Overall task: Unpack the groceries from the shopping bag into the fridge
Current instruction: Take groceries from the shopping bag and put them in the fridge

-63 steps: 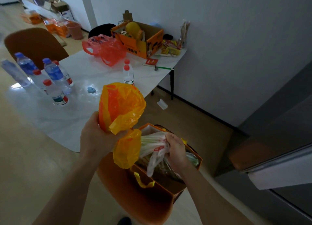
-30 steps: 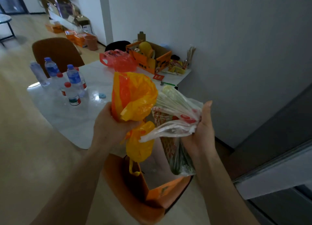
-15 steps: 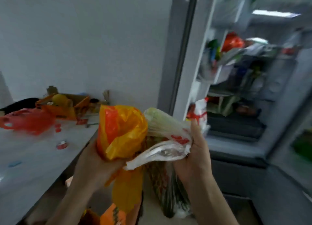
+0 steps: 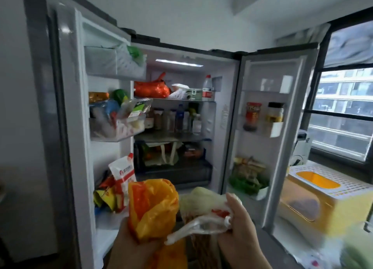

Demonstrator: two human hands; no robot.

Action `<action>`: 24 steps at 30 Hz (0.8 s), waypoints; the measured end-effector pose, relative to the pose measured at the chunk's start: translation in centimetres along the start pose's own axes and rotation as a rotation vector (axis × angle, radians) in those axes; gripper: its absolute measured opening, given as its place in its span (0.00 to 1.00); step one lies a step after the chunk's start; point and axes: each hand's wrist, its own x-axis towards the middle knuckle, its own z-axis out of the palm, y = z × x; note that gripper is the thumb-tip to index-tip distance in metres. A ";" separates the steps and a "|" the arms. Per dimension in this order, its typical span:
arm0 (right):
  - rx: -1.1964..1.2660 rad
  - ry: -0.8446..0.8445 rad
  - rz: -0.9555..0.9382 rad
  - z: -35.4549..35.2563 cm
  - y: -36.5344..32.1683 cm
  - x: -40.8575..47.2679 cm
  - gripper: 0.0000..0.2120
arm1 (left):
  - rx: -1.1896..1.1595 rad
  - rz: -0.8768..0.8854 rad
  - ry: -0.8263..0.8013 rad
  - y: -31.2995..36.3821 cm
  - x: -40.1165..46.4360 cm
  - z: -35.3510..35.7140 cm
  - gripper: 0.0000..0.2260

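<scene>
Head view: the left hand (image 4: pixel 131 246) is closed round an orange bag (image 4: pixel 152 206), bunched up and raised in front of the open fridge (image 4: pixel 175 115). The right hand (image 4: pixel 240 234) grips a clear bag (image 4: pixel 201 214) with red print; pale green vegetables show through its top and long reddish stalks hang below the fist. The two bags sit side by side, just touching, low before the fridge's middle.

Both fridge doors stand wide. On the fridge's top shelf lie a red-orange net bag (image 4: pixel 151 88), a white box (image 4: pixel 180 91) and a water bottle (image 4: pixel 207 87) with a red cap. The shelf under it holds a row of jars and bottles (image 4: pixel 175 119). Lower still, a dark drawer (image 4: pixel 171 155) holds greens and something red, too dim to name.

The fridge's left door carries a crowded bin of packets (image 4: pixel 119 115) and, further down, a white and red pouch (image 4: pixel 123 174) above crumpled snack wrappers (image 4: pixel 105 196). The right door has two jars (image 4: pixel 262 115) in its middle rack and leafy greens (image 4: pixel 248 178) in the bottom one.

Right of the fridge stands a yellow box (image 4: pixel 314 200) with a white perforated lid, under a window (image 4: pixel 343 111).
</scene>
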 end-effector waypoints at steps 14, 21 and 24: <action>-0.021 -0.225 0.049 4.6 -7.2 33.6 0.23 | -0.119 -0.172 0.091 4.7 29.7 14.9 0.15; 0.060 -0.288 0.128 12.4 -5.4 47.0 0.13 | -0.026 -0.160 0.191 5.0 44.9 13.0 0.22; 0.094 -0.252 0.143 15.6 -3.3 53.2 0.21 | 0.014 -0.161 0.241 4.8 51.0 12.0 0.31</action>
